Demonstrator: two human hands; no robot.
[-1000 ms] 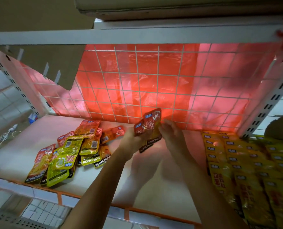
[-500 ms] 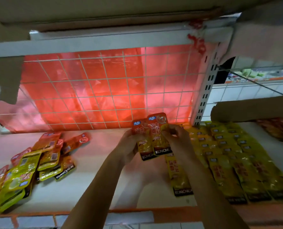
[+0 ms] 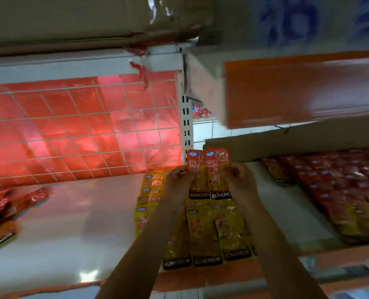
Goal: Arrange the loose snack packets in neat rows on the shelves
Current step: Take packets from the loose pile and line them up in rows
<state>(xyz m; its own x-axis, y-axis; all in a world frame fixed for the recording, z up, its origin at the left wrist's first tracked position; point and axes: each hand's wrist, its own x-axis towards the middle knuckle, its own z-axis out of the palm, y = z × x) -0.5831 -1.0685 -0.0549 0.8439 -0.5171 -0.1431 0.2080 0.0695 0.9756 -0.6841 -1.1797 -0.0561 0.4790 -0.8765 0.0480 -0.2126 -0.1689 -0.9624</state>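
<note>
Glossy flat packets [image 3: 209,175] shifted over yellow rows [image 3: 203,234], left hand [image 3: 177,184], right hand [image 3: 239,184] pinching

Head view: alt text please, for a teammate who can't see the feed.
The left hand and right hand hold two orange snack packets side by side above neat rows of yellow packets on a white shelf. A loose pile lies at far left.

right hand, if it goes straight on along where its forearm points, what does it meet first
The right hand pinches the two red-and-yellow snack packets. Beyond them it would likely meet the left end of the brown cardboard sheet, beside the white slotted upright; depth is unclear.
</note>
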